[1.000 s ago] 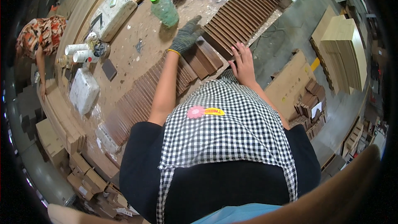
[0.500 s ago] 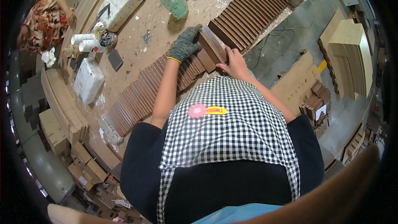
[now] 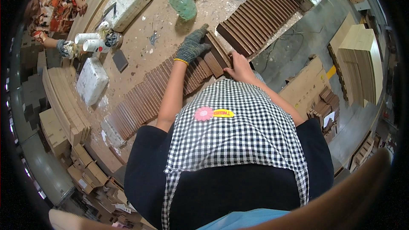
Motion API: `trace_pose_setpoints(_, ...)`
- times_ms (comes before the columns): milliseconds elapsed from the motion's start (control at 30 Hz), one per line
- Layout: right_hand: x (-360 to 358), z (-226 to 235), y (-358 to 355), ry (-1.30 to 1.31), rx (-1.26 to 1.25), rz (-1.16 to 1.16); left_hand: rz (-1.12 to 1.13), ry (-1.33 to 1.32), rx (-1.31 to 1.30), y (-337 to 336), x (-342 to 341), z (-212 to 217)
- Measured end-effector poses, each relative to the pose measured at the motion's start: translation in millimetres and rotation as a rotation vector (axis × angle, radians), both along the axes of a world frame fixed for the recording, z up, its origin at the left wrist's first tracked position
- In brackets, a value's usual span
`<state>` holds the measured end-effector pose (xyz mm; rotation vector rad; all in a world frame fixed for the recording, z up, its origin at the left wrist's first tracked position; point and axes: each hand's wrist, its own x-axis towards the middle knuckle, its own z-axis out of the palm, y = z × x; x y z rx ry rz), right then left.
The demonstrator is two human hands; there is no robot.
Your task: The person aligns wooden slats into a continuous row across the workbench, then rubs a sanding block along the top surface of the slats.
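A paint-spattered tan workbench (image 3: pixel 140 59) runs under both hands, with a grey concrete floor (image 3: pixel 298 47) off to the right hand's side. The gloved left hand (image 3: pixel 192 47) lies fingers-together and flat on a few dark brown wooden slats (image 3: pixel 215 57), which stand tilted on edge; the bare right hand (image 3: pixel 239 66) grips the same slats from the near side, fingers curled around their lower ends. Left of the left hand a long row of brown slats (image 3: pixel 145 98) leans across the bench. Just beyond both hands lies a second row of darker slats (image 3: pixel 255 17). Beyond the left hand stands a green plastic bottle (image 3: pixel 182 2). Farther left sit white foam blocks (image 3: pixel 91 81) and another person (image 3: pixel 55 12) in a patterned top. Right of the right hand, pale wooden boards (image 3: pixel 360 59) are stacked on the floor.
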<state>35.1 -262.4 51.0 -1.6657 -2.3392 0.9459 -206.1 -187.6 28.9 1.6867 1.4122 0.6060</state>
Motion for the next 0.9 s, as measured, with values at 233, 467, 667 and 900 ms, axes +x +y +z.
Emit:
trace_pose_setpoints(233, 15, -8, -1, 0.001, 0.341, -0.046, -0.085, 0.031, 0.166, 26, 18, -19)
trace_pose_setpoints(467, 19, 16, 5, 0.115, 0.463, 0.115, -0.079, 0.275, 0.359, 40, -37, -15)
trace_pose_setpoints(667, -7, -13, 4, 0.046, 0.354, 0.495, -0.052, 0.273, -0.011, 5, -58, -3)
trace_pose_setpoints(900, -21, -17, 1, -0.029, 0.041, 0.434, 0.067, 0.253, 0.092, -10, -48, -13)
